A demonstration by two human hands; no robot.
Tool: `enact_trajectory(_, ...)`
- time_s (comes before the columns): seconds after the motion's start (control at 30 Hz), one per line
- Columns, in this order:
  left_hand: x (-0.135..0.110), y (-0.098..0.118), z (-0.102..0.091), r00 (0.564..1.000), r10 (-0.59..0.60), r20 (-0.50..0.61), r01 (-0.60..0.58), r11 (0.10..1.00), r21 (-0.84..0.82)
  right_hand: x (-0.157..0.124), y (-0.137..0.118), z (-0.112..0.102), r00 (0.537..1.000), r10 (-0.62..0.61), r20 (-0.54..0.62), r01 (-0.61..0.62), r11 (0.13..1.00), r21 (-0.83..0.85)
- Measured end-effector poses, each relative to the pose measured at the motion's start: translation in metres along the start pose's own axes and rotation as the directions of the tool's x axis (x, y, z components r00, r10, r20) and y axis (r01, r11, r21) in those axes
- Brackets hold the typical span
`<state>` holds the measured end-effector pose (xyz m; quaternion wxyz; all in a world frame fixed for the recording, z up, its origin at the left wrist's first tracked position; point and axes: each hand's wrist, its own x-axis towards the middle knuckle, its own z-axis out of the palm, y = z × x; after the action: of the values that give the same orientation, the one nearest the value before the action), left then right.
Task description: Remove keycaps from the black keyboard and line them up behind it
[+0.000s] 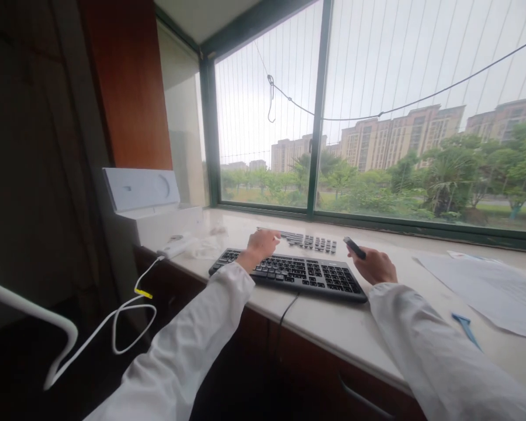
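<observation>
A black keyboard lies along the counter, with keycaps on part of its left side and bare switches over much of the rest. Behind it, loose grey keycaps are laid out in rows. My left hand is above the keyboard's far edge, beside those rows, its fingers drawn together; what they pinch, if anything, is too small to make out. To the right of the keyboard, my right hand grips a short dark stick-like tool that points up and away to the left. Its exact kind is unclear.
A blue plastic tool and white paper sheets lie at right. At left stand an open white box, clear plastic wrapping and a white power strip with its cable hanging down. A window backs the counter.
</observation>
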<state>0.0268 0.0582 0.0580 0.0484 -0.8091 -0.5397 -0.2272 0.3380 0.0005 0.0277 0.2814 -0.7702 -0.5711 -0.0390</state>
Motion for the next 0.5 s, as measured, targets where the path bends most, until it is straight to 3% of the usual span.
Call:
enact_trajectory(0.13, -0.056, -0.001, -0.008, 0.996, -0.003, -0.090, 0.004, 1.000, 0.005, -0.006, -0.004, -0.007, 0.998, 0.060, 0.019, -0.060, 0.998, 0.001)
enact_trajectory(0.23, -0.080, -0.001, -0.005, 0.988, 0.010, -0.152, -0.007, 1.000, 0.023, -0.011, -0.010, -0.010, 0.998, 0.066, -0.017, -0.066, 0.998, -0.011)
enact_trajectory(0.37, -0.090, 0.005, 0.010, 0.980, 0.039, -0.196, -0.036, 0.999, 0.017, -0.018, -0.017, -0.007, 0.996, 0.017, -0.084, -0.022, 0.998, -0.055)
enact_trajectory(0.5, -0.090, 0.007, 0.023, 0.977, 0.038, -0.210, -0.042, 0.999, -0.016, -0.023, -0.021, -0.003, 0.996, -0.084, -0.040, 0.079, 0.992, -0.103)
